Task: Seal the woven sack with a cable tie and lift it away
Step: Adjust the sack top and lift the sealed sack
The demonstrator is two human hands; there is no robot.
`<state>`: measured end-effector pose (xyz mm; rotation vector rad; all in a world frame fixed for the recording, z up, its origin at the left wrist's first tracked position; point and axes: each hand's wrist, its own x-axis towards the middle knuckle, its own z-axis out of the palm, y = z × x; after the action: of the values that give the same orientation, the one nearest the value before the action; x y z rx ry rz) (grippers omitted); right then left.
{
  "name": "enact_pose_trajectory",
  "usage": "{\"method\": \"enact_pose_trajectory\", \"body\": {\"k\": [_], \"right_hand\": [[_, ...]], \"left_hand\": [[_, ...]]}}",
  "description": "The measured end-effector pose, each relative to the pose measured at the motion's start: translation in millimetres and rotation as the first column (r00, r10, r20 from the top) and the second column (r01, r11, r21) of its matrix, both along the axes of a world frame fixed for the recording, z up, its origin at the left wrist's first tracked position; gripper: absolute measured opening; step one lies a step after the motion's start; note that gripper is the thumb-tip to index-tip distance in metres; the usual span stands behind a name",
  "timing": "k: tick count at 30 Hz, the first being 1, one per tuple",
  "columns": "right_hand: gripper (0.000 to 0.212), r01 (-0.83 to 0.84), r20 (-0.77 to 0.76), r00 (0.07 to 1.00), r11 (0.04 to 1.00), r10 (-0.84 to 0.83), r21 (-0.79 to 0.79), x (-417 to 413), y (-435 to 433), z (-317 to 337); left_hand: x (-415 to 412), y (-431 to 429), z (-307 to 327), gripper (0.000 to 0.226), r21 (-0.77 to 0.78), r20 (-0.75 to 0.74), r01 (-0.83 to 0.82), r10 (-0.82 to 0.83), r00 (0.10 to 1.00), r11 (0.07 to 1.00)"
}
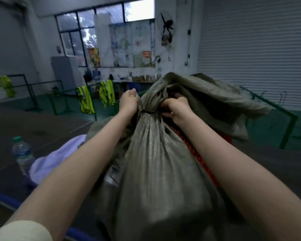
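i've got the woven sack [155, 162] standing full in front of me, its long axis running from my chest up toward twelve o'clock, where the cloth is gathered into a neck. a dark cable tie [147, 112] rings that neck, and it looks cinched, though whether it is fully tight i can't tell from here. the loose mouth of the sack flops over toward two o'clock, past the tie.

my left hand [129, 101] sits at the nine o'clock side of the neck, its grip closed in a pinch on a pleat of cloth just above the tie. my right hand [175, 107] is at the three o'clock side, fingers curled shut into the gathered cloth (what exactly they hold is buried in the folds). both hands are touching the neck, about equally near the tie.

so the lift hinges on this: the weight hangs straight below both grips, toward six o'clock, and i judge the pull should go along that axis. a water bottle [22, 154] stands on the surface at eight o'clock, well apart.
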<state>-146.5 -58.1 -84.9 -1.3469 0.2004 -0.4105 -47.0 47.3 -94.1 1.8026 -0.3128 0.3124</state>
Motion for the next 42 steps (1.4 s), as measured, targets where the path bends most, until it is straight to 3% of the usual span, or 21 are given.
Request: {"method": "enact_pose_trajectory", "body": {"k": [7,10,11,13,16,18,21,22,24,25,26,28,29,30,32,35,38,42], "right_hand": [[0.046,-0.025,-0.189,0.982,0.976,-0.017,-0.216,26,7,-24],[0.039,-0.022,-0.261,0.962,0.928,-0.081,-0.371,33,10,-39],[0.038,-0.011,-0.273,0.956,0.92,-0.105,-0.392,35,10,-43],[0.038,0.009,-0.294,0.945,0.912,-0.141,-0.41,36,7,-48],[0.037,-0.025,-0.324,0.937,0.902,-0.128,-0.43,34,4,-49],[0.038,-0.055,-0.318,0.941,0.874,-0.117,-0.484,28,2,-46],[0.043,-0.046,-0.277,0.95,0.807,-0.147,-0.589,5,-2,-41],[0.047,-0.07,-0.274,0.945,0.703,-0.181,-0.707,-8,-3,-42],[0.084,-0.263,-0.383,0.889,0.405,-0.252,-0.876,-30,-6,-51],[0.103,-0.38,-0.466,0.833,0.303,-0.299,-0.874,-35,-6,-57],[0.113,-0.46,-0.527,0.777,0.26,-0.344,-0.849,-36,-7,-66],[0.105,-0.464,-0.55,0.743,0.3,-0.381,-0.834,-32,-9,-77],[0.093,-0.42,-0.522,0.761,0.32,-0.386,-0.849,-30,-9,-80],[0.079,-0.37,-0.469,0.791,0.304,-0.393,-0.878,-29,-6,-80],[0.051,-0.265,-0.338,0.85,0.226,-0.403,-0.937,-27,2,-81],[0.026,-0.12,-0.193,0.889,0.197,-0.415,-0.973,-26,6,-76],[0.025,-0.044,-0.14,0.897,0.231,-0.42,-0.972,-23,0,-59],[0.023,0.072,-0.045,0.909,0.263,-0.413,-0.962,-19,-2,-38]], "left_hand": [[6,29,-50,0.044,0.078,-0.16,-0.013,0.026,0.987,0.997],[8,46,-65,0.04,-0.046,-0.309,0.179,-0.185,0.933,0.983],[9,52,-66,0.036,-0.024,-0.326,0.258,-0.251,0.911,0.966],[6,68,-64,0.051,0.254,-0.385,0.414,-0.302,0.872,0.874],[5,87,-69,0.097,0.598,-0.541,0.545,-0.206,0.815,0.588],[3,90,-81,0.089,0.714,-0.47,0.462,-0.13,0.873,0.525],[4,84,-101,0.048,0.78,-0.205,0.218,-0.09,0.975,0.586],[2,84,-105,0.042,0.776,-0.168,0.181,-0.079,0.983,0.605],[4,86,-112,0.048,0.781,-0.123,0.119,-0.035,0.992,0.613],[7,90,-113,0.061,0.795,-0.115,0.095,-0.005,0.993,0.599],[7,95,-114,0.079,0.806,-0.155,0.113,0.023,0.988,0.58],[7,107,-113,0.113,0.787,-0.323,0.26,0.014,0.946,0.559],[7,112,-114,0.114,0.783,-0.385,0.33,-0.006,0.923,0.528],[3,116,-115,0.102,0.799,-0.394,0.351,-0.017,0.919,0.489],[-3,119,-123,0.058,0.846,-0.251,0.233,-0.027,0.968,0.48],[-15,114,-119,0.024,0.735,0.003,-0.015,0.019,1.0,0.678],[-19,111,-100,0.025,0.666,0.173,-0.181,0.086,0.981,0.724],[-20,111,-74,0.027,0.568,0.254,-0.226,0.093,0.963,0.791]]}}
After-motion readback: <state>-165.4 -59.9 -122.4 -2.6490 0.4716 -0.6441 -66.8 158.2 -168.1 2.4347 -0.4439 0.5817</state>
